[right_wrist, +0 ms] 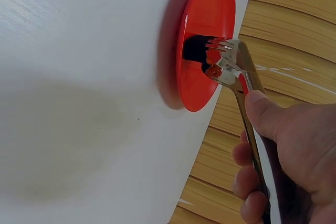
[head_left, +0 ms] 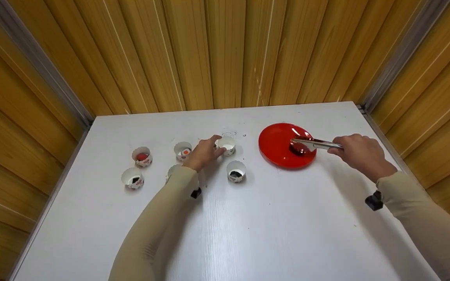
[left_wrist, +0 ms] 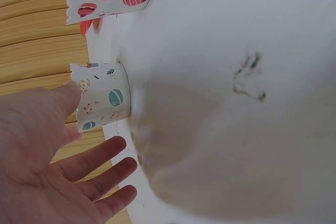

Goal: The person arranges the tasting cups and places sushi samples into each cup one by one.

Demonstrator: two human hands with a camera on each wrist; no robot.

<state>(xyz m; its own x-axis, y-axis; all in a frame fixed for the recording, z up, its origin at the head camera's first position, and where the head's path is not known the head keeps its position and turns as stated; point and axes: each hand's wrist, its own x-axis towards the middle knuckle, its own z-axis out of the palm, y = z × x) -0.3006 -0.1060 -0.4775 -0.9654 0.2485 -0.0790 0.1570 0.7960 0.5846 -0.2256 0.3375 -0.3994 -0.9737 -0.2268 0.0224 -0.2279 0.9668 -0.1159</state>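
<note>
In the head view my left hand (head_left: 205, 153) is at a white paper baking cup (head_left: 227, 146) near the table's back. The left wrist view shows the thumb and index finger pinching the scalloped rim of that cup (left_wrist: 107, 95), the other fingers spread. My right hand (head_left: 361, 154) grips metal tongs (head_left: 320, 143) with fork-like ends. Those ends are at a black sushi-like piece (right_wrist: 195, 49) with orange on one end, on the red plate (head_left: 274, 144). A second cup (head_left: 236, 171), with a dark piece inside, stands nearer the front.
Left of the left hand stand more paper cups: one with a red piece (head_left: 142, 157), one with a dark piece (head_left: 133, 178), one with a white-and-orange piece (head_left: 183, 151). Another cup (head_left: 171, 170) is partly hidden by the sleeve. Wood-patterned walls (head_left: 225, 54) enclose the white table (head_left: 272, 226).
</note>
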